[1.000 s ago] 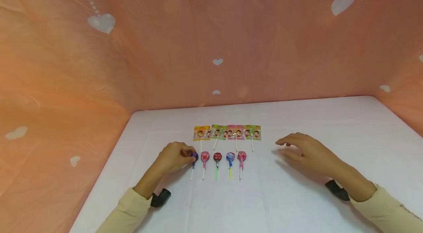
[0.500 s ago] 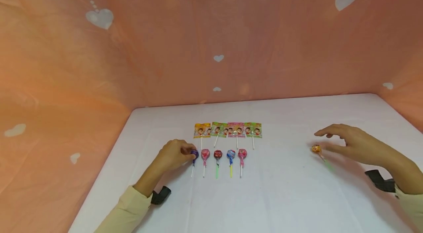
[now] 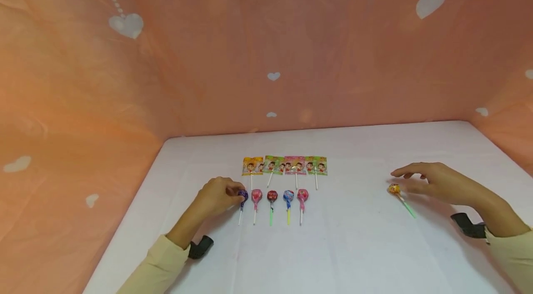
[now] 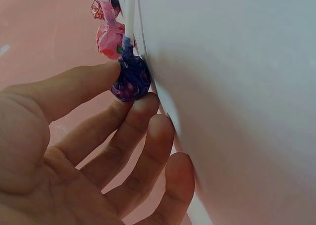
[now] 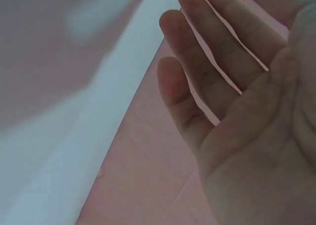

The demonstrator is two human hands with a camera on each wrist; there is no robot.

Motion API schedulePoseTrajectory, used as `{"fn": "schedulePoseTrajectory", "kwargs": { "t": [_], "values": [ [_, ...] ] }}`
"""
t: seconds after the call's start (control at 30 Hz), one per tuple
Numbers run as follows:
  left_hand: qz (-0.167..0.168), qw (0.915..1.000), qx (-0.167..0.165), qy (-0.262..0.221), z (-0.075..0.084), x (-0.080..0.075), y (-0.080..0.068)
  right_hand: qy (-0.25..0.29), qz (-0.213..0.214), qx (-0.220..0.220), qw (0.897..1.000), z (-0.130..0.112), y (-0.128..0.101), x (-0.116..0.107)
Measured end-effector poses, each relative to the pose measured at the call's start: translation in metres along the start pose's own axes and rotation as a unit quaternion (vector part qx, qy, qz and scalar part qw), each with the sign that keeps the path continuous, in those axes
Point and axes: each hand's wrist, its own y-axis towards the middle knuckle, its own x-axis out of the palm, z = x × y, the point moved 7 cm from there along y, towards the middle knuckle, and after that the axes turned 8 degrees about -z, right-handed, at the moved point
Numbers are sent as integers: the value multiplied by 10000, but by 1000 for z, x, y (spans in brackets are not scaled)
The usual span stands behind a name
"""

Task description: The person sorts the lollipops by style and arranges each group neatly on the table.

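My left hand [image 3: 218, 199] pinches the round head of a purple-wrapped lollipop [image 3: 243, 196] between thumb and fingers. It lies at the left end of a front row, and the left wrist view shows its dark blue-purple wrapper [image 4: 131, 79] close up. To its right lie a pink lollipop [image 3: 256, 195], a red one [image 3: 272, 196], a blue one [image 3: 288, 196] and another pink one [image 3: 302, 195]. On the right, my right hand [image 3: 437, 185] hovers with loosely extended fingers beside a yellow lollipop [image 3: 393, 189] with a green stick. Whether the thumb touches it, I cannot tell.
Behind the front row lie several flat-packed lollipops: an orange packet [image 3: 252, 165], a green one [image 3: 272, 165], a pink one [image 3: 295, 165] and another green one [image 3: 316, 165]. The white table [image 3: 354, 247] meets an orange cloth backdrop [image 3: 333, 62] with white hearts.
My right hand has moved to the right over the table. The yellow lollipop, not visible one second ago, now lies beside it. My left hand has stayed at the purple lollipop.
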Motion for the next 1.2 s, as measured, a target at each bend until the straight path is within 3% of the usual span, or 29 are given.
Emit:
{"fn": "schedulePoseTrajectory", "kwargs": {
  "t": [0.2, 1.07, 1.2],
  "values": [
    [-47, 10000, -17, -41, -1, 1, 1, 318, -215, -131, 9992, -3, 3, 7],
    [-71, 10000, -47, -46, 0, -1, -1, 137, -186, -665, 9975, -8, 8, 13],
    [-66, 9999, -63, -65, 0, -1, -1, 146, -287, -577, 9978, -9, 8, 13]
  ]
}}
